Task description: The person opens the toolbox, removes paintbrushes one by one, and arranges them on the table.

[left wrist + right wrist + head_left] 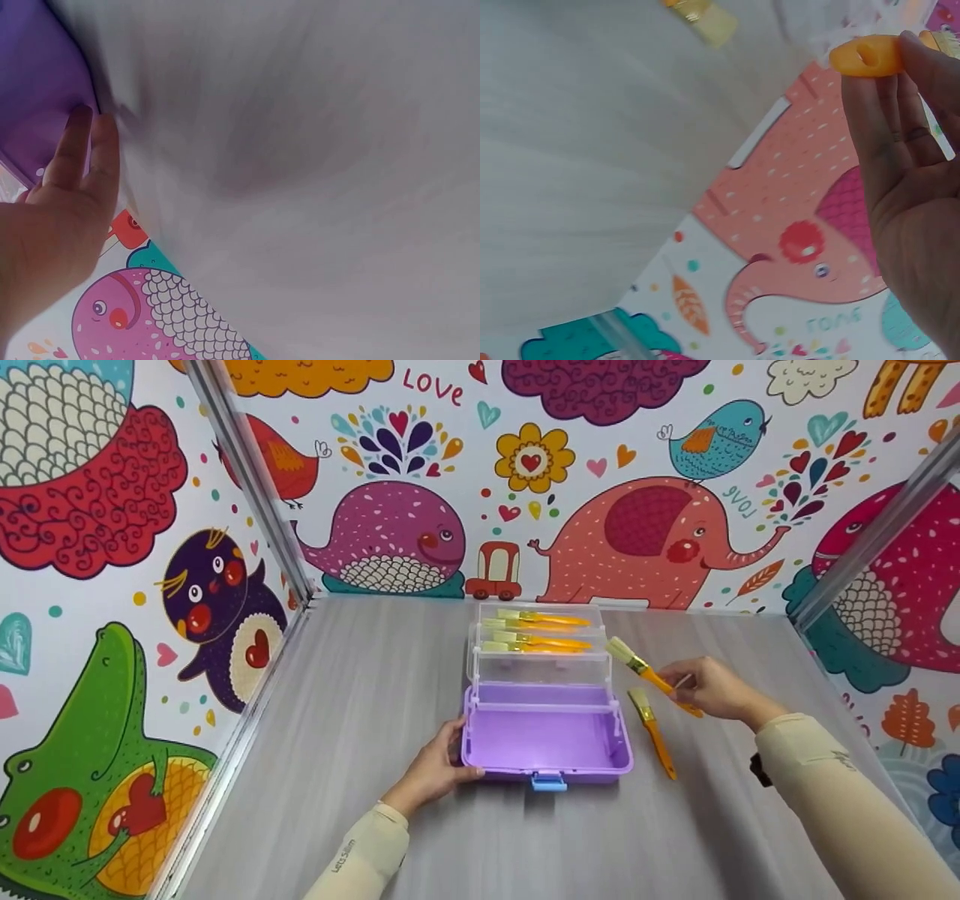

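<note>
Paintbrush [651, 675], orange-handled with pale bristles, is held off the tabletop [360, 705] by the right hand [712, 688], to the right of the purple box [547, 735]. The grip is closed around the handle: in the right wrist view the fingers [900, 97] are curled over the orange handle end. The bristles are pointed toward the box's raised clear trays [537, 641], where more orange-handled brushes [536, 631] are laid. A second paintbrush [651, 729] is lying flat on the tabletop just right of the box, below the held one. The box is set near the middle of the tabletop, lid open. The left hand [435, 769] is rested against the box's front left corner, fingers straight and touching the purple wall.
</note>
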The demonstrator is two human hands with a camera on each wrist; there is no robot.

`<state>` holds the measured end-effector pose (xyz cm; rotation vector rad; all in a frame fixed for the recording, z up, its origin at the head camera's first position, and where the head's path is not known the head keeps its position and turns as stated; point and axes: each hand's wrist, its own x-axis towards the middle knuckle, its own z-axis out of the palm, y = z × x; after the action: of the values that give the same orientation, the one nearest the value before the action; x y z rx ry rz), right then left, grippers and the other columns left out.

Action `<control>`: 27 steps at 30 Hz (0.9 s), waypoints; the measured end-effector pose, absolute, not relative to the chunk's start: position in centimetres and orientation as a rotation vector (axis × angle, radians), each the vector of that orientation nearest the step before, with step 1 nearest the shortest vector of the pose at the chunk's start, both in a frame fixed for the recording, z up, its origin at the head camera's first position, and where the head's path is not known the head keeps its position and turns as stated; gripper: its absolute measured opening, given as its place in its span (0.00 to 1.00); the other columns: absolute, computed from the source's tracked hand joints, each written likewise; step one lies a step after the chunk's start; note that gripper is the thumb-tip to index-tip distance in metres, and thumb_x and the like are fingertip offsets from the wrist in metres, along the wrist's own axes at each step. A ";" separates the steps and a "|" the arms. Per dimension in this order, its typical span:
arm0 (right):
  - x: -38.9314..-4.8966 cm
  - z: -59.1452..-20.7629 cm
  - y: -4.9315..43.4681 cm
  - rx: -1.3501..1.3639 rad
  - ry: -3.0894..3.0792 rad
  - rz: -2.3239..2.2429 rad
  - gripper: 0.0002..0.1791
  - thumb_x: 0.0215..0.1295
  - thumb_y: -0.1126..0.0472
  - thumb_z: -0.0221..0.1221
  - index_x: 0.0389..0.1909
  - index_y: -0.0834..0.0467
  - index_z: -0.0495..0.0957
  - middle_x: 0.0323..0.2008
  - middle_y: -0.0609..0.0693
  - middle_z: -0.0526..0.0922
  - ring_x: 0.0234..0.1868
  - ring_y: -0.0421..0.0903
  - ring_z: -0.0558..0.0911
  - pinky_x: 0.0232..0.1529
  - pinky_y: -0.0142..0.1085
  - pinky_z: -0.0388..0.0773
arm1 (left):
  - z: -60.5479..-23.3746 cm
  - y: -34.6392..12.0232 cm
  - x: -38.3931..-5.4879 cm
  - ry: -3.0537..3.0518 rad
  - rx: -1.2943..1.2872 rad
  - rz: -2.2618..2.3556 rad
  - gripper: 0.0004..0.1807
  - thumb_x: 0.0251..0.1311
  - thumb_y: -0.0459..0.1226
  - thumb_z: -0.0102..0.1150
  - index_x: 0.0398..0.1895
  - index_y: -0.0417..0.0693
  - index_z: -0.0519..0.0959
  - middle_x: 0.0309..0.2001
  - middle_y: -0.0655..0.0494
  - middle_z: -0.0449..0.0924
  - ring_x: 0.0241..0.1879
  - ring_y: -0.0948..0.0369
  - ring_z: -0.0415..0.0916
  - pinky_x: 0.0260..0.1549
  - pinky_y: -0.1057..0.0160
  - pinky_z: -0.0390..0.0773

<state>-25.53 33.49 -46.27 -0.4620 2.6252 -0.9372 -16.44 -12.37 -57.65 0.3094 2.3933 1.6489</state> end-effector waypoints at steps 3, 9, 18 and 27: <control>-25.1 -47.0 34.7 -0.435 2.612 -0.947 0.20 0.65 0.70 0.62 0.59 0.62 0.80 0.47 0.57 0.83 0.40 0.52 0.81 0.40 0.40 0.85 | -57.8 -12.4 -16.4 2.394 0.324 1.661 0.51 0.49 0.31 0.75 0.75 0.38 0.55 0.70 0.33 0.62 0.65 0.41 0.67 0.66 0.47 0.64; -24.2 -48.7 36.7 -0.347 2.588 -0.976 0.21 0.65 0.70 0.61 0.60 0.64 0.78 0.46 0.58 0.81 0.39 0.53 0.80 0.39 0.40 0.85 | -57.9 -12.4 -16.5 2.377 0.336 1.688 0.51 0.49 0.30 0.75 0.75 0.36 0.55 0.70 0.32 0.62 0.66 0.41 0.66 0.66 0.48 0.64; -23.4 -51.8 37.6 -0.199 2.615 -0.920 0.21 0.61 0.72 0.61 0.57 0.68 0.78 0.43 0.59 0.81 0.37 0.51 0.80 0.34 0.40 0.85 | -57.8 -12.2 -16.6 2.365 0.329 1.696 0.51 0.49 0.30 0.75 0.75 0.36 0.55 0.71 0.32 0.59 0.68 0.41 0.62 0.68 0.49 0.61; -22.6 -53.6 37.5 -0.147 2.607 -0.920 0.20 0.60 0.73 0.62 0.55 0.71 0.77 0.42 0.61 0.81 0.33 0.49 0.79 0.31 0.41 0.85 | -57.8 -12.3 -16.5 2.372 0.326 1.687 0.51 0.49 0.31 0.75 0.75 0.38 0.55 0.71 0.32 0.60 0.67 0.41 0.64 0.67 0.47 0.62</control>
<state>-22.58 37.45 -53.56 -0.1472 2.6070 -0.9200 -16.49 -12.32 -57.84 0.3265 2.3719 1.6868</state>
